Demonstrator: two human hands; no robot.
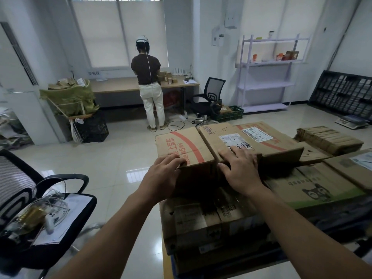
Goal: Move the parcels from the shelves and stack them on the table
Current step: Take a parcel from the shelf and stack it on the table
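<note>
Gripping the near top edge of the red-striped parcel (187, 146) with the left hand (166, 176), fingers bent over onto its top, thumb out of sight behind the palm. Pressing the right hand (242, 170) flat on the labelled parcel (259, 137) just beside it, fingers spread and straight, curled round nothing. Side by side and touching, on top of a stack. Underneath, in deep shadow, lower parcels (201, 222) with labels too dark to read; hard to count. To the right and lower, a cat-face parcel (314, 190), partly covered by a loose brown flap (281, 158). Farther right, a flat cardboard bundle (330, 137) and a corner parcel (354, 168) cut off by the frame. Of the table (166, 266), only a narrow strip of edge beneath the stack. Across the room against the wall, a lilac shelf rack (267, 85) holding a few items too small to identify. At the far desk (120, 85), a person (148, 77) seen from behind, hands hidden. At lower left, an office chair (66, 177), cut off, piled with papers and cables.
</note>
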